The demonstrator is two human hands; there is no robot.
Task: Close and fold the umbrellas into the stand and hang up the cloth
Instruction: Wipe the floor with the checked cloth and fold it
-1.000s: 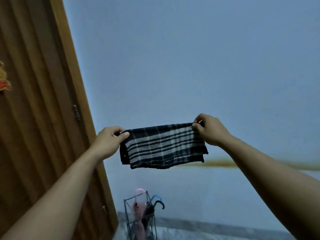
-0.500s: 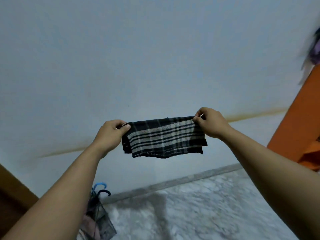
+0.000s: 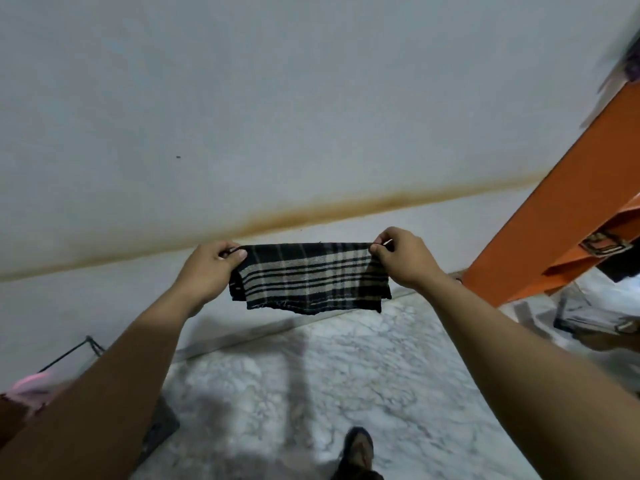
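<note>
The plaid cloth (image 3: 310, 277) hangs stretched in the air in front of the pale wall (image 3: 242, 116), its long axis running left to right and its frayed lower edge pointing down toward the marble floor (image 3: 311, 382). The left hand (image 3: 211, 266) pinches its upper left corner between thumb and curled fingers; the right hand (image 3: 403, 258) pinches the upper right corner likewise.

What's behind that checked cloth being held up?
Behind the checked cloth, pinched by the left hand and right hand, is the pale wall with its brown stain, and the marble floor below. The patch directly behind the cloth is hidden.
</note>
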